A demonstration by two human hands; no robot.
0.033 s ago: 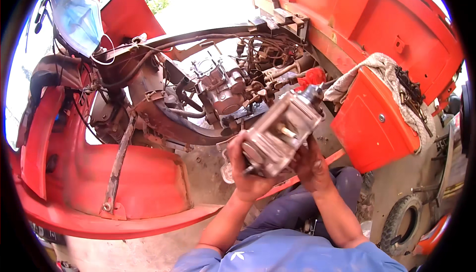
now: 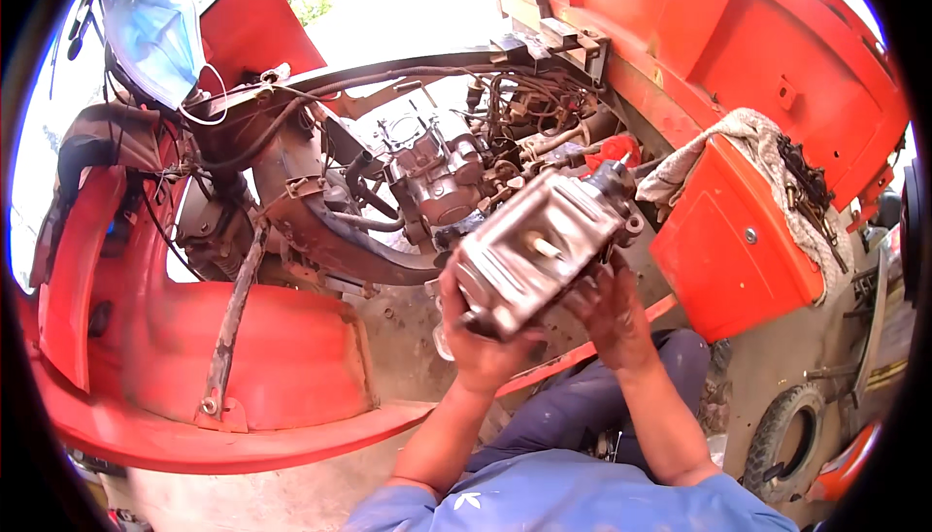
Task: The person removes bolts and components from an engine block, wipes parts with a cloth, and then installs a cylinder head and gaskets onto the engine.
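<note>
A boxy, silvery metal engine part [image 2: 515,260], with a pale stub inside its recessed face and a dark fitting at the upper right end, is held up in front of my lap. My left hand [image 2: 476,348] grips its lower left end, and my right hand [image 2: 616,323] is curled under its right side, some fingertips hidden by it. Behind the part, a grimy engine [image 2: 432,168] with hoses and wiring sits within the dark frame [image 2: 340,246] of a red vehicle.
A red front fender [image 2: 252,357] is at left, beneath a hanging blue mask [image 2: 155,37]. A red body panel [image 2: 738,17] rises at upper right. A red box [image 2: 728,241] with a draped rag [image 2: 670,173] stands right of my hands. A loose tire [image 2: 777,435] lies lower right.
The metal part has turned slightly in my hands, showing more of its recessed face, and has shifted a little. My fingers have moved slightly with it.
</note>
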